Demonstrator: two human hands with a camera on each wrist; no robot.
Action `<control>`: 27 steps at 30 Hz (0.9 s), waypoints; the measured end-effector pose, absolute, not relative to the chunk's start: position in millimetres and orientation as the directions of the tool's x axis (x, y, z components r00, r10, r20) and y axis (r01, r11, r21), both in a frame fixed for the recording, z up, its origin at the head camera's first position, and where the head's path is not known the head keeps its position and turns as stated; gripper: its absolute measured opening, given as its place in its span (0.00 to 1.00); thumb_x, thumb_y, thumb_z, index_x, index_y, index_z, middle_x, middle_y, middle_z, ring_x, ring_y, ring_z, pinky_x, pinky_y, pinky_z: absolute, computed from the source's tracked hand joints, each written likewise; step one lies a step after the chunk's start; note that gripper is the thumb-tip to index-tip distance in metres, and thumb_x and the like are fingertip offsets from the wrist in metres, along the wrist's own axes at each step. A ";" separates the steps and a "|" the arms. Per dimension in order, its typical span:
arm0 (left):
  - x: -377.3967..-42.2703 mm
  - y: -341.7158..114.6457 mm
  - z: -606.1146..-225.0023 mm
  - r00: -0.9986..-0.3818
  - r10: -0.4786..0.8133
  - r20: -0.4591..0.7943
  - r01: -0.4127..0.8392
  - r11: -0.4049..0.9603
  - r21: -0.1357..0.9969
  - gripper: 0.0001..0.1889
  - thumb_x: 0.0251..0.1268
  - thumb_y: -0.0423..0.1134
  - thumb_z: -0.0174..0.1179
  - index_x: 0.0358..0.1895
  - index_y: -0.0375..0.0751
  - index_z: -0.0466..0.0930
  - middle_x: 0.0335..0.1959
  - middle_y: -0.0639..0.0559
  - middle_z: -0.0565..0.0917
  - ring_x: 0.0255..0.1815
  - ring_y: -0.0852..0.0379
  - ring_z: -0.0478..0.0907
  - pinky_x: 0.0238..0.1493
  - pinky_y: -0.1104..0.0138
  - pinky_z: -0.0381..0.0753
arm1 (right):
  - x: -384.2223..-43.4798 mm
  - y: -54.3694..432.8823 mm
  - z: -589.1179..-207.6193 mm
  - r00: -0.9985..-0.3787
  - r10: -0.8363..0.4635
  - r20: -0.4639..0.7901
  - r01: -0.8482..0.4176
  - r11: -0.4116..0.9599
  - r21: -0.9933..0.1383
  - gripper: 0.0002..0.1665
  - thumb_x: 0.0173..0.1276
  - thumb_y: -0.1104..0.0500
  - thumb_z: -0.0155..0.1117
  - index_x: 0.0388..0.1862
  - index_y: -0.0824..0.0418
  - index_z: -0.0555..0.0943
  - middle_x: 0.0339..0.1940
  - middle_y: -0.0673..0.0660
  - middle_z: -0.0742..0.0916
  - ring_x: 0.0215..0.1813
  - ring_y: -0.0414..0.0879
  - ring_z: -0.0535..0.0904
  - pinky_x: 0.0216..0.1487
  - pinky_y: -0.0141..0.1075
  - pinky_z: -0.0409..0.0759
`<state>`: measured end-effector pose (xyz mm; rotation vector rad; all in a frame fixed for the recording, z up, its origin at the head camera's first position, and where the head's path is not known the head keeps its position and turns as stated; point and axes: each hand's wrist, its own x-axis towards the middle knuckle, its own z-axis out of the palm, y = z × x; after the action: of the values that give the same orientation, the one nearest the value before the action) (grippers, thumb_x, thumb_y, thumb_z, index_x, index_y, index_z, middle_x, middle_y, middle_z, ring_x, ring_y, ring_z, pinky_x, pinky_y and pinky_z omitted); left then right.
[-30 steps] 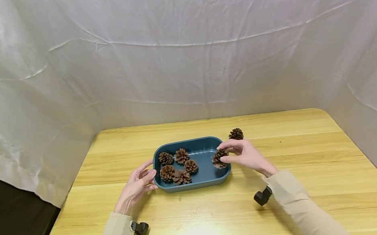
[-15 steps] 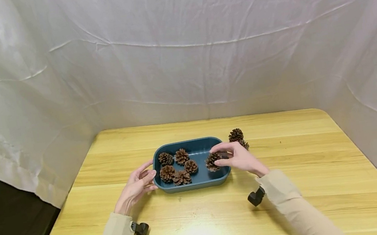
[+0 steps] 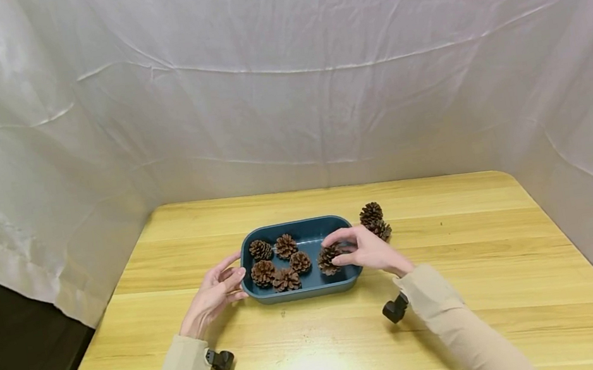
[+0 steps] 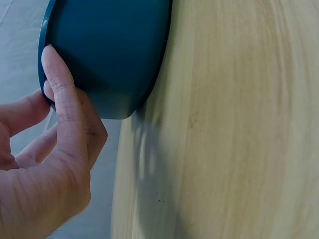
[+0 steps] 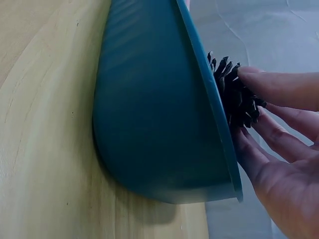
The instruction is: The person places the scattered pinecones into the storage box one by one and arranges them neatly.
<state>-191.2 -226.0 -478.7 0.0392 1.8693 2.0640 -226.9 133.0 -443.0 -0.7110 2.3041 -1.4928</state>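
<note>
A dark blue oblong plastic box (image 3: 305,292) stands on the wooden table with several brown pinecones (image 3: 286,280) grouped in its left half. My left hand (image 3: 215,293) holds the box by its rounded left end. In the left wrist view, the fingertips (image 4: 50,55) lie at its rim. My right hand (image 3: 366,250) reaches over the right end. It pinches a pinecone (image 3: 328,261) between thumb and fingers, above the floor of the box. From the right wrist, that pinecone shows just past the rim, partly hidden by the box wall.
Two more pinecones lie on the table behind my right hand, an upper pinecone (image 3: 371,212) and a lower pinecone (image 3: 380,229) close together. A pale curtain (image 3: 320,111) hangs around the back and sides of the table (image 3: 484,246). Something dark (image 3: 6,356) sits beyond the left edge.
My right hand has carried its pinecone leftward from the right rim further into the box, uncovering the lower pinecone on the table behind. My left hand and the box have stayed put.
</note>
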 end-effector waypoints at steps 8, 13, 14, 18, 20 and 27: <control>-191.8 -225.1 -478.9 -0.937 0.277 -0.212 -0.237 -0.060 0.970 0.33 0.78 0.32 0.51 0.80 0.35 0.50 0.42 0.56 0.79 0.30 0.65 0.79 0.35 0.72 0.88 | -229.8 127.9 -445.0 -0.804 -0.594 -0.007 -0.283 0.393 -0.875 0.21 0.66 0.67 0.69 0.59 0.65 0.82 0.61 0.61 0.84 0.63 0.57 0.80 0.50 0.41 0.80; -191.7 -225.7 -478.2 -0.937 0.280 -0.210 -0.235 -0.056 0.970 0.33 0.78 0.32 0.51 0.80 0.35 0.49 0.42 0.56 0.79 0.30 0.65 0.79 0.35 0.73 0.88 | -230.8 126.6 -445.7 -0.795 -0.606 -0.015 -0.293 0.405 -0.866 0.20 0.66 0.65 0.70 0.58 0.63 0.83 0.61 0.60 0.84 0.64 0.57 0.78 0.50 0.38 0.79; -191.7 -225.7 -478.1 -0.937 0.281 -0.209 -0.234 -0.056 0.971 0.33 0.78 0.32 0.51 0.80 0.34 0.49 0.42 0.57 0.79 0.30 0.65 0.79 0.35 0.72 0.89 | -230.6 126.3 -445.3 -0.795 -0.607 -0.020 -0.287 0.404 -0.869 0.20 0.66 0.65 0.71 0.57 0.62 0.83 0.61 0.60 0.84 0.64 0.57 0.78 0.50 0.39 0.80; -191.5 -225.9 -478.1 -0.936 0.283 -0.208 -0.233 -0.058 0.971 0.33 0.78 0.32 0.52 0.80 0.34 0.49 0.42 0.57 0.79 0.30 0.65 0.79 0.36 0.73 0.89 | -230.9 125.0 -445.1 -0.794 -0.606 -0.047 -0.259 0.407 -0.876 0.20 0.65 0.63 0.72 0.56 0.61 0.83 0.62 0.61 0.83 0.63 0.57 0.79 0.51 0.41 0.82; -191.6 -226.0 -478.2 -0.936 0.284 -0.207 -0.232 -0.058 0.971 0.33 0.78 0.32 0.52 0.80 0.34 0.49 0.42 0.57 0.79 0.30 0.65 0.79 0.35 0.73 0.88 | -230.9 124.2 -445.2 -0.793 -0.606 -0.056 -0.249 0.407 -0.879 0.20 0.65 0.63 0.72 0.56 0.60 0.83 0.62 0.61 0.83 0.63 0.58 0.79 0.54 0.44 0.85; -191.0 -225.9 -477.4 -0.936 0.285 -0.207 -0.234 -0.064 0.970 0.34 0.78 0.32 0.52 0.80 0.33 0.48 0.42 0.57 0.79 0.30 0.65 0.79 0.35 0.73 0.88 | -232.5 120.8 -447.0 -0.790 -0.611 -0.060 -0.263 0.424 -0.867 0.20 0.64 0.61 0.74 0.55 0.61 0.84 0.60 0.61 0.83 0.64 0.59 0.79 0.66 0.49 0.82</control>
<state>-191.0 -225.9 -477.4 0.0544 1.8690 2.0630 -232.5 120.8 -447.0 -0.7470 2.3173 -1.3129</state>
